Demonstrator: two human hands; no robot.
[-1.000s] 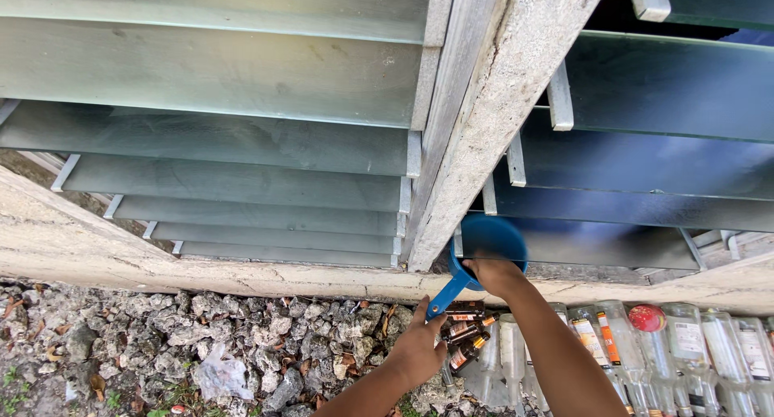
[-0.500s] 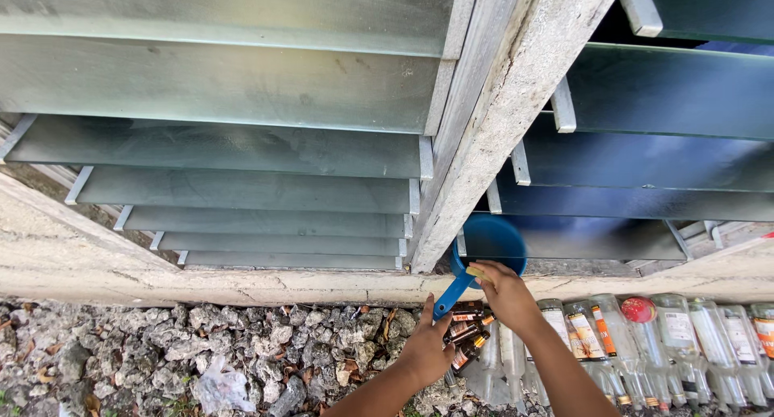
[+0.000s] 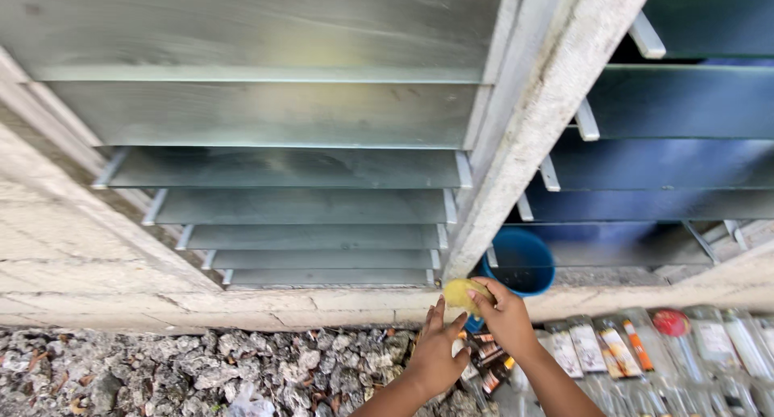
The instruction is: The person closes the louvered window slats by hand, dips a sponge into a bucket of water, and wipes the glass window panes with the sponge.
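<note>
- Now the near ground: grey rubble (image 3: 266, 369) fills the lower left, and a row of clear bottles (image 3: 645, 344) lies along the lower right, with small brown bottles (image 3: 484, 360) bunched just under the hands.
- Both forearms come up from the bottom edge, closer together than half a second ago.
- Left hand (image 3: 435, 356) is up with fingers straight and loosely spread, fingertips touching the underside of a yellow sponge (image 3: 463, 294). Earlier it hovered by the scoop's handle with nothing at its fingers.
- Right hand (image 3: 506, 316) is curled, thumb and fingers pinching the sponge from the right side. A moment ago only a sliver of yellow showed under that hand at the scoop's rim; now the whole sponge is out in plain view.
- So the sponge sits between the two hands, in front of the concrete ledge (image 3: 242, 304), just left of the blue scoop (image 3: 520, 264).
- Its handle, clear to see before, is now mostly hidden behind the right hand.
- The scoop rests on the ledge at the foot of the concrete post (image 3: 540, 127), its dark inside facing us.
- Beyond, glass louvres (image 3: 282, 167) step up on the left of the post, darker louvres (image 3: 669, 159) on the right.
- The view has shifted: post and scoop sit further right in frame than before, and more wall (image 3: 56, 223) shows at left.
</note>
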